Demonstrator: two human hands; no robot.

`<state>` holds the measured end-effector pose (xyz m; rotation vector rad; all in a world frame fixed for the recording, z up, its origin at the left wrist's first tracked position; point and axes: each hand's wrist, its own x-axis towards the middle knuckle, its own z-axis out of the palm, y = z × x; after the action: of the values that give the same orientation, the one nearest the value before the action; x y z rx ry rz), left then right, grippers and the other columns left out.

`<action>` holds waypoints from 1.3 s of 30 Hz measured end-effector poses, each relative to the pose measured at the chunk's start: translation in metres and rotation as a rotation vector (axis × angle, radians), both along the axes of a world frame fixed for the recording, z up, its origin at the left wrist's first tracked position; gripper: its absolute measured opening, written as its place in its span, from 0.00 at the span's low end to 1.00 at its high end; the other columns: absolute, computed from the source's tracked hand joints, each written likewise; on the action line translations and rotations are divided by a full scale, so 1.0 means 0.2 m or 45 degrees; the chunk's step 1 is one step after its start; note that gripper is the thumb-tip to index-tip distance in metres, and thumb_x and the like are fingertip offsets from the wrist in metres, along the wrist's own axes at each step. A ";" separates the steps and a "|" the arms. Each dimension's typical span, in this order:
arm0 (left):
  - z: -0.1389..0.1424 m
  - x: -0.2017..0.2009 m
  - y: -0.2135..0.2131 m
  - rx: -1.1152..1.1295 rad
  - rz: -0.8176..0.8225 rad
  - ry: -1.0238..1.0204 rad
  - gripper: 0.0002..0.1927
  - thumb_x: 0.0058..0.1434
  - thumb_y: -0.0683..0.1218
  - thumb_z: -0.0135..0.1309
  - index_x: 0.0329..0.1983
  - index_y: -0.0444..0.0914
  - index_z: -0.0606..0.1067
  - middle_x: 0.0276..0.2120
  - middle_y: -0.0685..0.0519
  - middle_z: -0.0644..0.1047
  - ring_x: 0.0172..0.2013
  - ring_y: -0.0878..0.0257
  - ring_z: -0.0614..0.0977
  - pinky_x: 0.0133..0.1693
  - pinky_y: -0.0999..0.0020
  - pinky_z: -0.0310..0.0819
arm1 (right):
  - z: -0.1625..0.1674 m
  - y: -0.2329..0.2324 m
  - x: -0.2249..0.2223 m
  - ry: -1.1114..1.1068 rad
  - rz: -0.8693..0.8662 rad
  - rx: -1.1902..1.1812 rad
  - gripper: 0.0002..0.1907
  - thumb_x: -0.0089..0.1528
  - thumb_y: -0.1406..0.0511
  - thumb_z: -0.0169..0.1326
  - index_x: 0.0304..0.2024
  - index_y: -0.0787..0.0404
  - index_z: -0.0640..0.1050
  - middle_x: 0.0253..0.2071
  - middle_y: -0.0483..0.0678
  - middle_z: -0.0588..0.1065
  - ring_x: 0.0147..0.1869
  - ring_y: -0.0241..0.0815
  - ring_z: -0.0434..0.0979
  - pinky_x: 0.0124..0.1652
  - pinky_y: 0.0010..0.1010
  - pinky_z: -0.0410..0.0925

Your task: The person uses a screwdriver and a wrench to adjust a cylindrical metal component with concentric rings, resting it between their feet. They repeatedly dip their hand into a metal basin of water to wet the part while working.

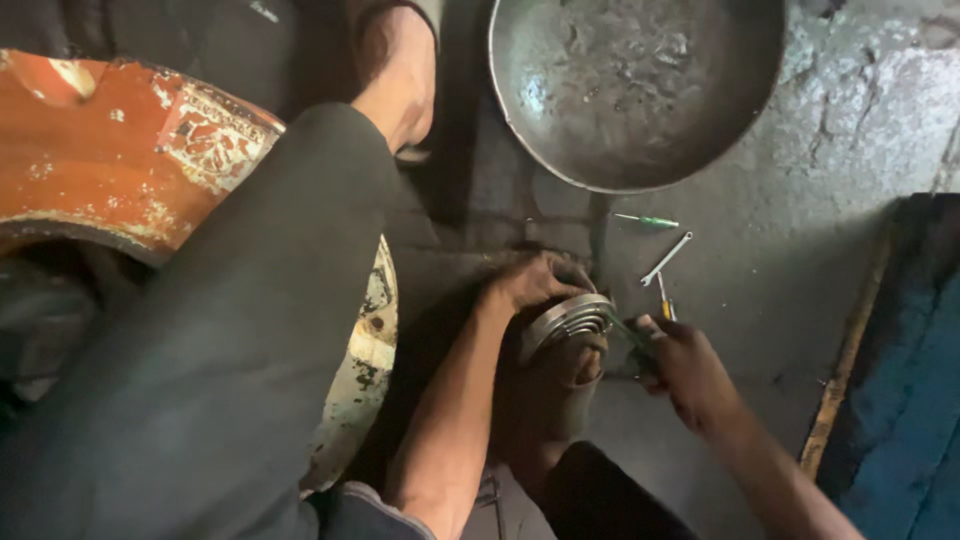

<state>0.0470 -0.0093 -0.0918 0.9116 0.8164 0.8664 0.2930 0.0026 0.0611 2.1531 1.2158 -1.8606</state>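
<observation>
Labels: one. A worn rectangular label (213,133) sat on the upper face of the orange-red painted drum (90,150) at upper left; cream ground, reddish ornamental print, edges chipped. Packages, signs, screens: none were seen.

The floor (790,250) is grey, stained concrete, cracked toward the upper right; a large round metal pan (635,85) sits on it at the top; just below the pan lie a green-handled screwdriver (648,221), a small spanner (666,259) and a yellow-handled tool (664,300), close together; a wooden strip (845,370) runs along the right, beside a blue mat (915,400).
</observation>
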 end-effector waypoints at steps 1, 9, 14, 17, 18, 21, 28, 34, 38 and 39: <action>0.00 0.00 0.00 -0.077 -0.029 -0.032 0.11 0.56 0.47 0.66 0.42 0.40 0.85 0.41 0.53 0.85 0.45 0.65 0.83 0.50 0.69 0.75 | 0.00 -0.03 0.01 -0.018 0.109 0.108 0.19 0.63 0.68 0.52 0.56 0.61 0.80 0.26 0.49 0.70 0.20 0.53 0.62 0.25 0.43 0.59; 0.00 0.00 0.00 -0.166 -0.056 0.011 0.12 0.55 0.48 0.67 0.41 0.41 0.86 0.39 0.53 0.84 0.43 0.64 0.82 0.48 0.67 0.75 | -0.08 -0.06 0.05 0.031 -0.031 0.111 0.19 0.72 0.58 0.57 0.42 0.69 0.73 0.26 0.43 0.67 0.26 0.37 0.61 0.24 0.34 0.56; 0.01 0.00 0.00 -0.042 -0.025 0.084 0.12 0.56 0.49 0.67 0.41 0.42 0.86 0.39 0.54 0.83 0.44 0.64 0.82 0.49 0.67 0.75 | 0.04 -0.05 -0.01 -0.192 0.366 0.317 0.15 0.65 0.64 0.52 0.51 0.67 0.79 0.32 0.69 0.72 0.35 0.76 0.66 0.29 0.51 0.62; 0.01 -0.01 0.00 -0.100 -0.060 0.169 0.12 0.54 0.48 0.68 0.41 0.42 0.86 0.39 0.52 0.83 0.44 0.63 0.81 0.49 0.67 0.74 | 0.12 -0.09 -0.13 -0.331 1.087 1.140 0.21 0.51 0.73 0.52 0.49 0.65 0.77 0.35 0.62 0.77 0.34 0.63 0.78 0.34 0.46 0.71; 0.01 -0.01 0.00 -0.069 -0.036 0.114 0.11 0.55 0.48 0.67 0.41 0.41 0.86 0.40 0.52 0.83 0.45 0.64 0.81 0.50 0.67 0.73 | 0.13 -0.09 -0.16 -0.341 1.096 1.142 0.20 0.51 0.73 0.53 0.47 0.64 0.78 0.34 0.61 0.77 0.33 0.62 0.78 0.35 0.46 0.71; 0.01 0.00 0.00 -0.052 -0.008 -0.017 0.11 0.57 0.47 0.66 0.41 0.39 0.85 0.42 0.52 0.84 0.47 0.64 0.81 0.51 0.67 0.73 | 0.19 0.01 -0.20 -0.308 1.166 0.900 0.20 0.54 0.72 0.52 0.50 0.64 0.79 0.29 0.58 0.76 0.26 0.53 0.77 0.29 0.42 0.70; 0.00 0.02 -0.02 -0.223 -0.044 -0.155 0.11 0.59 0.45 0.65 0.43 0.37 0.85 0.40 0.52 0.84 0.42 0.65 0.82 0.47 0.68 0.76 | 0.28 0.14 -0.28 -0.453 0.037 -0.298 0.23 0.71 0.53 0.46 0.43 0.66 0.81 0.15 0.50 0.60 0.12 0.44 0.54 0.16 0.39 0.48; -0.01 0.02 -0.01 -0.194 -0.073 -0.170 0.13 0.58 0.43 0.65 0.45 0.35 0.83 0.41 0.52 0.84 0.43 0.65 0.82 0.50 0.68 0.76 | 0.24 -0.01 -0.32 -0.144 -0.217 -0.110 0.22 0.70 0.58 0.46 0.44 0.71 0.81 0.16 0.41 0.63 0.14 0.32 0.55 0.16 0.30 0.49; -0.01 0.02 0.00 -0.377 -0.098 -0.211 0.13 0.58 0.43 0.64 0.46 0.34 0.82 0.41 0.52 0.84 0.43 0.62 0.83 0.50 0.67 0.75 | 0.18 -0.05 -0.27 -0.020 -0.402 -0.145 0.19 0.69 0.60 0.46 0.47 0.71 0.76 0.14 0.42 0.58 0.12 0.33 0.49 0.15 0.32 0.44; -0.01 0.02 0.00 -0.384 -0.098 -0.193 0.13 0.58 0.43 0.64 0.46 0.34 0.82 0.41 0.52 0.84 0.43 0.62 0.83 0.50 0.67 0.75 | 0.17 -0.06 -0.25 -0.035 -0.398 -0.144 0.19 0.69 0.60 0.46 0.47 0.70 0.77 0.14 0.41 0.58 0.13 0.33 0.48 0.15 0.32 0.43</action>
<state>0.0512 -0.0102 -0.0930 0.6011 0.7512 0.7129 0.2424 -0.0086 0.0956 2.4081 0.7829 -1.9455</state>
